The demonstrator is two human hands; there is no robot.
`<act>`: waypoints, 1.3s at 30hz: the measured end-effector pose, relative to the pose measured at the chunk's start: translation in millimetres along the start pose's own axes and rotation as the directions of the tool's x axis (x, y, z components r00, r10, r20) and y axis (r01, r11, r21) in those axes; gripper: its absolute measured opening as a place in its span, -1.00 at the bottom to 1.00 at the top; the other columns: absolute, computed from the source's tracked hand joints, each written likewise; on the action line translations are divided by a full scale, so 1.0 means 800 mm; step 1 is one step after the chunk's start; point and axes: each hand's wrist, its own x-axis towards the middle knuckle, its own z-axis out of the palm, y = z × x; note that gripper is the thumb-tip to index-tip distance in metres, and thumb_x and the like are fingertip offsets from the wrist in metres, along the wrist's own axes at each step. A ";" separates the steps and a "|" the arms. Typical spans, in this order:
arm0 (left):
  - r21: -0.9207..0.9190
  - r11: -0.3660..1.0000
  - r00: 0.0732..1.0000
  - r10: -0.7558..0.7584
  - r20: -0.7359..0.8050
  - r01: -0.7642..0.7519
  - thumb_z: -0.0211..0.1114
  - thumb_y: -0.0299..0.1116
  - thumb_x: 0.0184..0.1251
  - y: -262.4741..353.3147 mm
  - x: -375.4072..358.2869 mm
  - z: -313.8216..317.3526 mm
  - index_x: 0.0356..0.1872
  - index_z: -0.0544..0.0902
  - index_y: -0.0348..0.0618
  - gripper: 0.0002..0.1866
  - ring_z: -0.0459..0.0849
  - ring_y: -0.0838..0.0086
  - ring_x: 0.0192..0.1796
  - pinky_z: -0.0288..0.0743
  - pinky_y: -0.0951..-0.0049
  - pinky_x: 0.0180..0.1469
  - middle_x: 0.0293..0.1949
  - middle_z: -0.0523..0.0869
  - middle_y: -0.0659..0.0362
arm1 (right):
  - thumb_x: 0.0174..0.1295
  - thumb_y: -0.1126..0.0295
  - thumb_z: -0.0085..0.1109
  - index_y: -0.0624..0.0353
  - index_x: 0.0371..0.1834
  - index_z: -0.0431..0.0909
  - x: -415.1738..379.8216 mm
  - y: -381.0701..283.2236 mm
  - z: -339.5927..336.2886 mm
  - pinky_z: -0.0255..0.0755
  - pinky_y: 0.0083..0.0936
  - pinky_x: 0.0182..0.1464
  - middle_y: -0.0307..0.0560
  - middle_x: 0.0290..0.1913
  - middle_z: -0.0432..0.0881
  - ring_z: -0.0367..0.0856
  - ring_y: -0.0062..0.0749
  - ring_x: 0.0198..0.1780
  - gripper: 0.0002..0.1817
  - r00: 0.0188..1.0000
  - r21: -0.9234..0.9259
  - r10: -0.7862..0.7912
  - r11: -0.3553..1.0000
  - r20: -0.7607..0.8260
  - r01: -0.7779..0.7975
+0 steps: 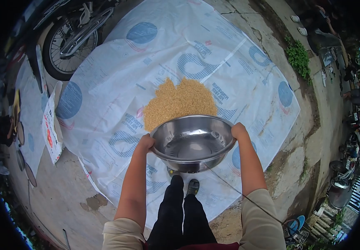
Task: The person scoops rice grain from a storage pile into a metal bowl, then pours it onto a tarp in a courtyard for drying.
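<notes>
A wide stainless steel basin (192, 148) is held up in front of me, its inside bare and shiny. My left hand (147, 142) grips its rim on the left side, fingers closed around the edge. On the opposite side my right hand (239, 131) is closed on the rim too. Beyond the basin lies a heap of golden-brown grain (182, 100), perhaps unhusked rice, its near edge covered by the basin. The heap rests on a large white plastic sheet (163, 62) printed with blue shapes.
A motorbike wheel (69, 50) stands at the sheet's upper left edge. A white printed sack (51, 127) is on the left. Green weeds (298, 58) grow along the concrete at right. Other people sit at the upper right; parked motorbikes (342, 179) stand at far right.
</notes>
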 end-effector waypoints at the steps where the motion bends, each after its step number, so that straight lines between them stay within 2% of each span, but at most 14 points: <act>1: -0.004 1.000 0.999 0.007 -0.033 -0.007 0.03 -0.61 -0.09 0.002 -0.006 0.001 -0.35 0.42 -0.57 -0.78 0.62 0.14 -0.54 0.58 0.29 -0.59 -0.48 0.56 -0.11 | -0.06 0.42 -0.06 0.30 -0.44 0.60 -0.023 -0.009 -0.010 0.43 -0.32 -0.15 0.19 -0.26 0.57 0.56 0.00 -0.20 -0.75 1.000 -0.041 0.007 0.999 -0.030 -0.008; 6: -0.004 0.972 0.971 -0.234 0.055 0.234 0.09 -0.58 -0.10 -0.026 -0.077 -0.006 -0.38 0.48 -0.53 -0.79 0.62 0.26 -0.53 0.53 0.32 -0.61 -0.46 0.57 -0.05 | -0.07 0.45 -0.07 0.29 -0.46 0.61 -0.020 0.038 0.028 0.43 -0.32 -0.16 0.17 -0.28 0.58 0.56 0.02 -0.22 -0.77 0.967 -0.294 -0.205 0.925 0.153 0.243; 8: 0.003 0.996 0.996 -0.090 -0.017 0.090 0.13 -0.56 -0.11 -0.074 -0.097 -0.007 -0.34 0.48 -0.55 -0.74 0.61 0.27 -0.56 0.52 0.35 -0.61 -0.45 0.58 -0.03 | 0.11 0.33 -0.12 0.32 -0.18 0.52 -0.061 0.049 0.030 0.35 -0.24 0.00 0.21 -0.07 0.50 0.46 -0.01 0.00 -0.66 0.963 -0.112 -0.200 0.968 0.183 0.223; 10: -0.079 0.997 0.985 -0.011 -0.170 -0.002 0.18 -0.54 -0.15 -0.103 -0.138 0.001 -0.20 0.46 -0.52 -0.62 0.59 0.32 -0.54 0.48 0.37 -0.60 -0.42 0.58 -0.04 | 0.15 0.32 -0.16 0.33 -0.26 0.53 -0.102 0.066 0.041 0.36 -0.23 -0.07 0.25 -0.17 0.52 0.49 0.05 -0.09 -0.67 0.969 -0.059 -0.249 0.967 0.011 0.249; 13: -0.235 0.963 0.987 0.108 -0.118 -0.134 0.17 -0.53 -0.15 -0.150 -0.176 -0.005 -0.17 0.45 -0.48 -0.60 0.60 0.34 -0.50 0.47 0.39 -0.55 -0.39 0.58 -0.05 | 0.23 0.25 -0.23 0.34 -0.29 0.52 -0.164 0.081 0.017 0.34 -0.20 -0.09 0.31 -0.25 0.52 0.48 0.12 -0.15 -0.62 0.918 0.049 -0.357 0.928 -0.175 0.370; 16: -0.295 0.932 0.965 0.150 -0.214 -0.211 0.10 -0.58 -0.10 -0.181 -0.275 -0.011 -0.16 0.45 -0.45 -0.63 0.61 0.33 -0.44 0.54 0.39 -0.41 -0.38 0.58 0.01 | 0.26 0.19 -0.26 0.35 -0.30 0.48 -0.249 0.087 -0.016 0.30 -0.15 -0.09 0.32 -0.28 0.51 0.45 0.17 -0.15 -0.59 0.837 0.170 -0.490 0.828 -0.244 0.534; 18: -0.222 0.883 0.867 0.308 -0.392 -0.414 0.10 -0.58 -0.10 -0.198 -0.339 -0.018 -0.14 0.43 -0.46 -0.62 0.61 0.31 -0.38 0.52 0.38 -0.29 -0.36 0.59 0.02 | 0.26 0.22 -0.25 0.36 -0.30 0.48 -0.298 0.095 -0.037 0.32 -0.21 -0.12 0.31 -0.30 0.51 0.47 0.13 -0.19 -0.60 0.741 0.252 -0.589 0.702 -0.322 0.667; 22: -0.388 0.741 0.785 0.295 -0.545 -0.548 0.09 -0.58 -0.10 -0.257 -0.519 -0.038 -0.03 0.36 -0.40 -0.53 0.58 0.33 -0.25 0.47 0.40 -0.20 -0.24 0.57 0.00 | 0.28 0.25 -0.24 0.38 -0.31 0.47 -0.424 0.104 -0.060 0.33 -0.41 -0.18 0.14 -0.37 0.54 0.51 -0.17 -0.32 -0.63 0.597 0.424 -0.730 0.450 -0.332 0.786; 24: -0.472 0.650 0.748 0.236 -0.620 -0.596 0.08 -0.58 -0.11 -0.311 -0.589 -0.041 0.04 0.31 -0.38 -0.47 0.55 0.29 -0.14 0.44 0.40 -0.12 -0.15 0.52 -0.04 | 0.30 0.24 -0.26 0.40 -0.29 0.48 -0.480 0.097 -0.045 0.34 -0.49 -0.18 0.03 -0.37 0.56 0.49 -0.35 -0.32 -0.60 0.556 0.602 -0.771 0.294 -0.309 0.742; 26: -0.304 0.648 0.508 0.149 -0.848 -0.698 0.06 -0.59 -0.12 -0.377 -0.643 -0.034 0.09 0.26 -0.38 -0.41 0.51 0.25 -0.05 0.39 0.40 -0.03 -0.08 0.48 -0.07 | 0.32 0.17 -0.27 0.36 -0.24 0.49 -0.554 0.080 -0.031 0.35 -0.59 -0.21 -0.13 -0.34 0.56 0.49 -0.51 -0.31 -0.57 0.514 0.638 -0.824 0.264 -0.241 0.723; 29: -0.399 0.553 0.398 -0.128 -0.908 -0.731 0.07 -0.58 -0.12 -0.488 -0.709 -0.020 0.10 0.26 -0.37 -0.41 0.50 0.24 -0.04 0.36 0.41 0.00 -0.08 0.49 -0.06 | 0.31 0.13 -0.24 0.37 -0.20 0.48 -0.660 0.041 0.022 0.34 -0.59 -0.17 -0.09 -0.29 0.55 0.49 -0.49 -0.27 -0.54 0.402 0.701 -0.892 0.153 -0.205 0.696; 31: -0.458 0.426 0.373 -0.270 -0.888 -0.780 0.06 -0.60 -0.12 -0.555 -0.766 0.000 0.10 0.27 -0.36 -0.41 0.52 0.28 -0.08 0.38 0.42 -0.05 -0.09 0.50 -0.05 | 0.30 0.11 -0.23 0.38 -0.16 0.46 -0.740 0.033 0.060 0.34 -0.58 -0.14 -0.07 -0.25 0.55 0.49 -0.47 -0.23 -0.53 0.340 0.790 -0.935 0.131 -0.102 0.599; 34: -0.534 0.241 0.388 -0.461 -0.798 -0.810 0.06 -0.60 -0.13 -0.654 -0.855 0.036 0.07 0.31 -0.35 -0.44 0.54 0.31 -0.13 0.41 0.43 -0.11 -0.13 0.53 -0.03 | 0.31 0.17 -0.26 0.40 -0.23 0.49 -0.854 0.031 0.133 0.32 -0.61 -0.14 -0.08 -0.25 0.54 0.46 -0.50 -0.22 -0.55 0.208 0.752 -0.978 0.115 -0.030 0.649; 39: -0.438 0.056 0.242 -0.768 -0.594 -0.897 0.04 -0.61 -0.14 -0.849 -0.944 0.132 -0.10 0.43 -0.34 -0.58 0.56 0.36 -0.28 0.43 0.44 -0.23 -0.29 0.57 0.04 | 0.29 0.21 -0.21 0.40 -0.30 0.50 -1.033 0.081 0.282 0.31 -0.63 -0.26 -0.16 -0.38 0.53 0.42 -0.58 -0.35 -0.59 -0.146 0.514 -0.960 -0.002 0.239 0.858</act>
